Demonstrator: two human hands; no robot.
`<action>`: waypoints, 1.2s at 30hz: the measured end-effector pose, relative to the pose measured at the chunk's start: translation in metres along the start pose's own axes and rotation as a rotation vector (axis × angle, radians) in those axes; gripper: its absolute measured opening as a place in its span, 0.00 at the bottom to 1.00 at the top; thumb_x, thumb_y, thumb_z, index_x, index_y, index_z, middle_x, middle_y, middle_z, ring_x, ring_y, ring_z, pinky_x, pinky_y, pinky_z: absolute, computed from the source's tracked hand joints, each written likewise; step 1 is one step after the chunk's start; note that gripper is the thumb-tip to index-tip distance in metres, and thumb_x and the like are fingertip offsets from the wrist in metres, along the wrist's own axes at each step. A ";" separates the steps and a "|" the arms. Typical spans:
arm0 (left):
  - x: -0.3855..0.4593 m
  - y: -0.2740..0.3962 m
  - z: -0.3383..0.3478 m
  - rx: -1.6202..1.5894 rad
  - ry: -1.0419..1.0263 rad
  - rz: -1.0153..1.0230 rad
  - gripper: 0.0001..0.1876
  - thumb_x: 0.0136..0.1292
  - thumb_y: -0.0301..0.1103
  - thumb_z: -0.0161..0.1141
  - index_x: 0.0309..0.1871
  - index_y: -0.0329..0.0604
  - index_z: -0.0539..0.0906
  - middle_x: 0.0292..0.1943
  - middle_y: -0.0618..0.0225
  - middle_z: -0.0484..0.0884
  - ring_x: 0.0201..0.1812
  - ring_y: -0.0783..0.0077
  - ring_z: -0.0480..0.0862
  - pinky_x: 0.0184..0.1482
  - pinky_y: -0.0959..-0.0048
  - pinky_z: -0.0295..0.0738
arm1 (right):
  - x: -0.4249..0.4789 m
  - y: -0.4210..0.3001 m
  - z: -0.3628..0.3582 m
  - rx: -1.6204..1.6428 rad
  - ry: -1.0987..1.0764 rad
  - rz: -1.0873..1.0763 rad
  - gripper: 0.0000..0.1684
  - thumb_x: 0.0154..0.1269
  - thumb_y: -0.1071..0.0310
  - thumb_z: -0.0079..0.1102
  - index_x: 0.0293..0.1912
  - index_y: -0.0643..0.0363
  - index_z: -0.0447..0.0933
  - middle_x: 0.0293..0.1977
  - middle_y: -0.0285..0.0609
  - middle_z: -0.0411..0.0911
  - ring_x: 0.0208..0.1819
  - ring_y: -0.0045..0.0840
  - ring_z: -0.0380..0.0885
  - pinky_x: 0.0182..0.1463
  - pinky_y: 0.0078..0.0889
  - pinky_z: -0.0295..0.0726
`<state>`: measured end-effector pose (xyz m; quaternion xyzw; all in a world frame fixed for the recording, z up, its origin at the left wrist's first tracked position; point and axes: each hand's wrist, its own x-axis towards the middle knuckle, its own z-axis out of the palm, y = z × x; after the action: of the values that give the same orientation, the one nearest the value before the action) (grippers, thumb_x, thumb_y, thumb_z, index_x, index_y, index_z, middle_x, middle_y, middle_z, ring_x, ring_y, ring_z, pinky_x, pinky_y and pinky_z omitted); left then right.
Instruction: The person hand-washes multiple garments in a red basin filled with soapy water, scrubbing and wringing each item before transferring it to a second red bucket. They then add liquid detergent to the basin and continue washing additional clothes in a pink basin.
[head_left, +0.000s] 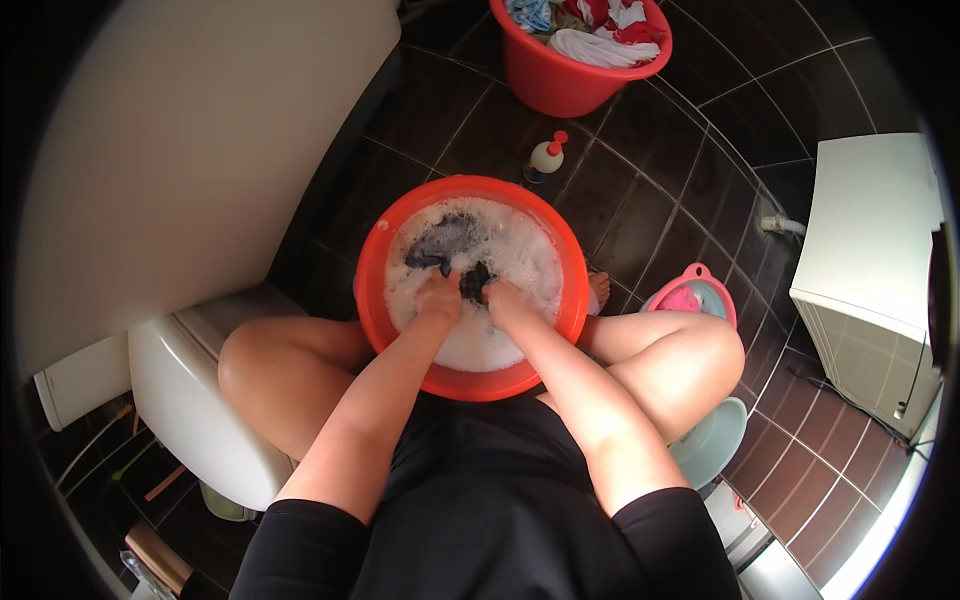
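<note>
A round red-orange basin (471, 388) stands between my bent legs, holding white, foamy water (517, 232). Dark wet cloth (475, 283) stretches between my two hands, and both have their fingers closed on it. My left hand (437, 298) is at the left end of that piece, its fingertips partly sunk in foam. From the other side my right hand (508, 301) grips the cloth near its edge. More dark grey fabric (444, 238) floats beyond my hands, at the far left of the basin. How the pieces join under the foam is hidden.
A white bottle with a red cap (547, 157) stands on dark floor tiles (465, 112) beyond the basin. Farther off is a red tub (566, 90) heaped with clothes (600, 49). Small basins (716, 442) sit at my right, a white appliance (862, 232) beyond them. White ceramic (202, 420) borders my left knee.
</note>
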<state>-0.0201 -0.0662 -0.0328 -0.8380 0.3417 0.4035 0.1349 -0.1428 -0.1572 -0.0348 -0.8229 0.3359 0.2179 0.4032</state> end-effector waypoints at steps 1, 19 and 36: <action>0.002 0.001 0.001 -0.006 0.015 0.032 0.24 0.64 0.33 0.57 0.65 0.56 0.74 0.68 0.48 0.67 0.61 0.54 0.79 0.57 0.62 0.78 | 0.005 0.002 0.002 -0.001 0.002 0.034 0.16 0.59 0.75 0.53 0.46 0.54 0.82 0.58 0.59 0.72 0.56 0.51 0.77 0.61 0.47 0.75; -0.064 -0.022 -0.055 -0.387 0.230 0.188 0.22 0.57 0.31 0.57 0.57 0.53 0.81 0.52 0.55 0.83 0.56 0.50 0.81 0.60 0.57 0.74 | -0.027 -0.002 -0.043 0.125 0.199 0.020 0.25 0.52 0.77 0.60 0.53 0.59 0.77 0.61 0.53 0.71 0.65 0.47 0.69 0.67 0.40 0.70; -0.046 -0.060 -0.139 0.003 0.788 0.178 0.25 0.58 0.37 0.66 0.60 0.50 0.76 0.52 0.57 0.80 0.53 0.52 0.79 0.54 0.57 0.77 | -0.033 0.039 -0.102 0.192 0.787 -0.053 0.19 0.61 0.64 0.65 0.52 0.55 0.77 0.44 0.52 0.79 0.48 0.47 0.79 0.50 0.49 0.78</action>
<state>0.0819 -0.0712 0.0881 -0.8955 0.4390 0.0608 -0.0407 -0.1843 -0.2451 0.0248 -0.8103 0.4623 -0.1566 0.3242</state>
